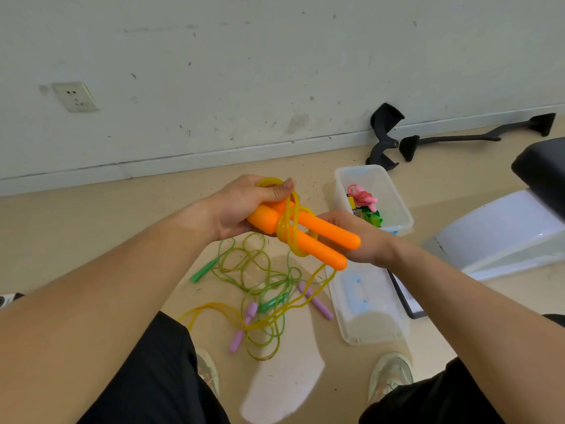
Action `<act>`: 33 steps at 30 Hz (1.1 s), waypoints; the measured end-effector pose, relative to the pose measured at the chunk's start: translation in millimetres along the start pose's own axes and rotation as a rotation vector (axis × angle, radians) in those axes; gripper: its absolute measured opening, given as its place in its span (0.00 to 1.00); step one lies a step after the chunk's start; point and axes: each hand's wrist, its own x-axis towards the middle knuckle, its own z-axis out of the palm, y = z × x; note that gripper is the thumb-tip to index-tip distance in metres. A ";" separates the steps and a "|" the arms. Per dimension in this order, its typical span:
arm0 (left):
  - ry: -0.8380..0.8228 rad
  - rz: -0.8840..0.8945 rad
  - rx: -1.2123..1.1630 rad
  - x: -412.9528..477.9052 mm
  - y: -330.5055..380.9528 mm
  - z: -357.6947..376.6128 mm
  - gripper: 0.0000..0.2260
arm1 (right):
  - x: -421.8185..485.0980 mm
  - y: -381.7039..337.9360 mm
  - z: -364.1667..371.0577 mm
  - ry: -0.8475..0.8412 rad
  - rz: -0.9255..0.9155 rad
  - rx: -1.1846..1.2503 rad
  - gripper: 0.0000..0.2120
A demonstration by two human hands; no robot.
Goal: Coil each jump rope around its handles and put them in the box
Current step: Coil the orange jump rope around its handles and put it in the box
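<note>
Two orange handles (318, 237) lie side by side in front of me, with a yellow rope (290, 228) looped a few times around their middle. My left hand (241, 206) grips the handles' far ends, thumb over a rope loop. My right hand (360, 237) holds them from underneath near the other ends. The rest of the yellow rope hangs to the floor. A green-handled rope (201, 272) and a purple-handled rope (316, 301) lie tangled on the floor below. The clear box (342, 191) at the right holds coiled pink and green ropes.
The box's clear lid (367, 304) lies on the floor near my right foot. Black chair parts (385, 139) lie by the wall. A white curved panel (501, 237) and a dark seat are at the right. My knees and shoes fill the bottom.
</note>
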 end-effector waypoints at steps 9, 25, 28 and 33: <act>-0.061 0.073 0.439 2.9 -7.4 -4.8 0.20 | 5.3 -1.8 2.1 0.018 0.177 0.135 0.07; -0.078 0.028 0.464 3.9 -7.3 -8.9 0.23 | 9.3 -5.5 0.8 0.028 0.194 -0.022 0.11; -0.113 0.030 0.404 1.4 -4.2 -8.3 0.25 | 8.1 -4.9 -1.2 -0.012 0.183 -0.395 0.08; -0.096 0.035 0.614 3.0 -7.8 -11.4 0.20 | 8.8 -6.5 -3.2 0.046 0.237 -0.462 0.19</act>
